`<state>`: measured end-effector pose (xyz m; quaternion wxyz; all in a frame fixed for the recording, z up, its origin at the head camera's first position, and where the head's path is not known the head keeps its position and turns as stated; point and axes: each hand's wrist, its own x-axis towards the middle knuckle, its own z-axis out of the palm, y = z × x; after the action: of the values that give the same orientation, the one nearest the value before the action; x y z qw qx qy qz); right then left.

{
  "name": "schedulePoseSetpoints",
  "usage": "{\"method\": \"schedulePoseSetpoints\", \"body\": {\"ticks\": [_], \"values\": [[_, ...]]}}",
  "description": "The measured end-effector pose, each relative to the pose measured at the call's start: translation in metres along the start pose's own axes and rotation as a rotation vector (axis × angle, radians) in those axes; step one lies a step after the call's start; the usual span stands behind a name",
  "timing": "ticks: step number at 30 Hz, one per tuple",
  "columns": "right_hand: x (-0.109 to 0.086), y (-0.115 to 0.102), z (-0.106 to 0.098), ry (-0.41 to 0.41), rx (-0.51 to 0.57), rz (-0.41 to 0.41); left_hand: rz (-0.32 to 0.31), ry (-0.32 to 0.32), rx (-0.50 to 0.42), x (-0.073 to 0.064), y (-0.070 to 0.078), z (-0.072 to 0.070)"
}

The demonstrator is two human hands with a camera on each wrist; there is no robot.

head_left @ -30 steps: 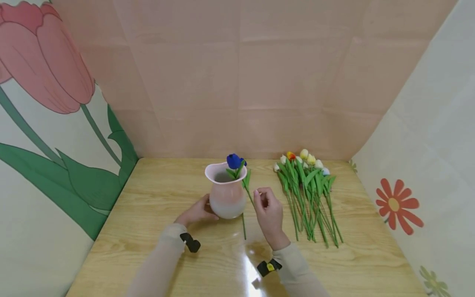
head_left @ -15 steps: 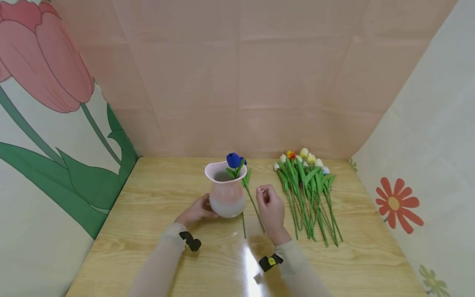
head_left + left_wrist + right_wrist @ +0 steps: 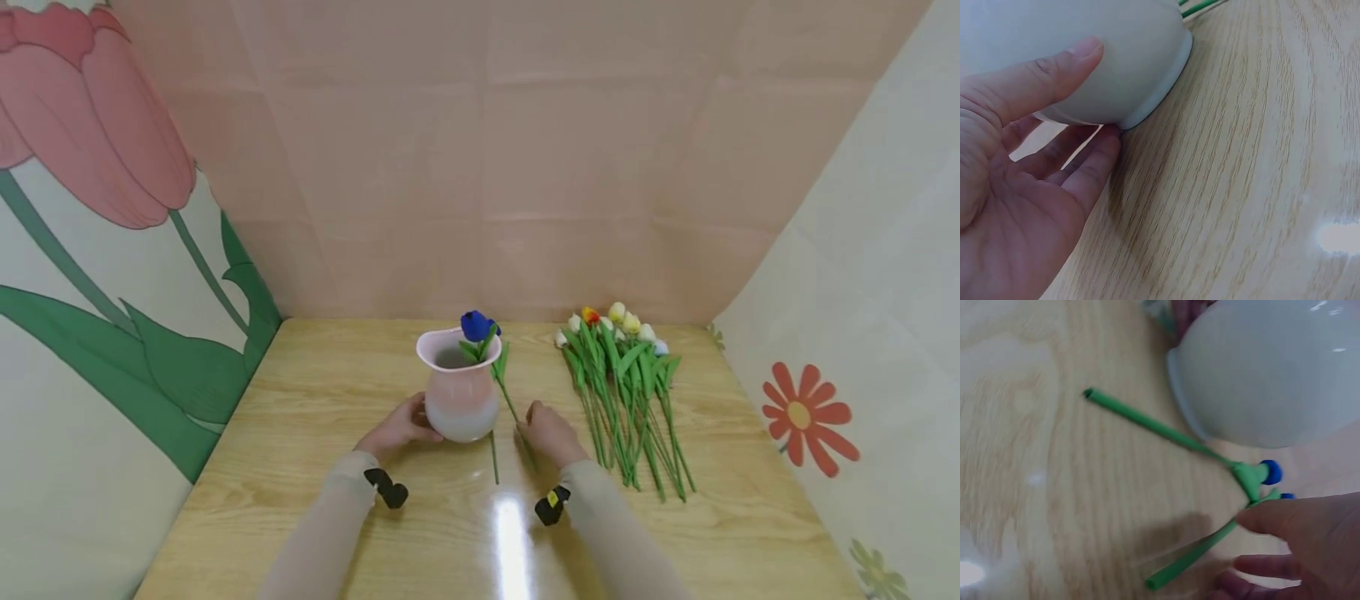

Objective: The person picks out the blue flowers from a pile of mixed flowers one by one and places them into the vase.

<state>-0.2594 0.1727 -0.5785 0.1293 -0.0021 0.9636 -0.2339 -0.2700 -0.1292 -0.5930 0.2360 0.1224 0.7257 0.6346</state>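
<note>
A pink and white vase [image 3: 461,400] stands on the table with a blue tulip [image 3: 475,326] in its mouth. My left hand [image 3: 401,429] holds it low on the left; in the left wrist view the thumb lies along the side and the fingertips reach the base. Two more blue flowers lie at the vase's right, their heads mostly hidden from the head view. One green stem [image 3: 1147,423] runs close by the base. At the other stem [image 3: 1191,556], my right hand [image 3: 551,435] has its thumb touching, with the other fingers spread apart below.
Right of my right hand lies a bunch of tulips [image 3: 618,367], white, yellow and orange, stems toward me. A pink backdrop [image 3: 480,167] closes the rear of the wooden table [image 3: 315,367]. Printed flower panels flank both sides.
My right hand first drew back slightly from the stem, then came down and turned toward its lower part. The left hand and vase have stayed put.
</note>
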Motion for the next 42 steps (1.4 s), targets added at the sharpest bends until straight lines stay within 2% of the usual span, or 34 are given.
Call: {"method": "schedulePoseSetpoints", "body": {"ticks": [8,16,19,27,33,37,42], "values": [[0.015,-0.005,0.014,0.048,-0.01,0.034,0.004,-0.003,-0.007,0.001,-0.001,0.001],[0.021,-0.017,0.017,0.148,-0.136,0.017,0.015,-0.021,0.025,0.004,0.001,0.001],[0.02,-0.018,0.018,0.176,-0.14,0.025,0.011,-0.022,0.03,0.003,0.002,0.002],[0.018,0.0,0.021,0.202,-0.017,0.02,0.006,-0.025,0.031,0.002,0.002,0.003],[0.008,0.009,0.009,0.209,0.09,0.034,-0.001,-0.014,0.043,0.001,0.004,0.002],[0.005,0.012,0.0,0.235,0.108,0.029,-0.003,-0.017,0.051,0.001,0.005,0.0],[0.0,0.01,-0.014,0.371,0.138,0.013,-0.004,-0.02,0.046,0.003,0.003,-0.003]]}}
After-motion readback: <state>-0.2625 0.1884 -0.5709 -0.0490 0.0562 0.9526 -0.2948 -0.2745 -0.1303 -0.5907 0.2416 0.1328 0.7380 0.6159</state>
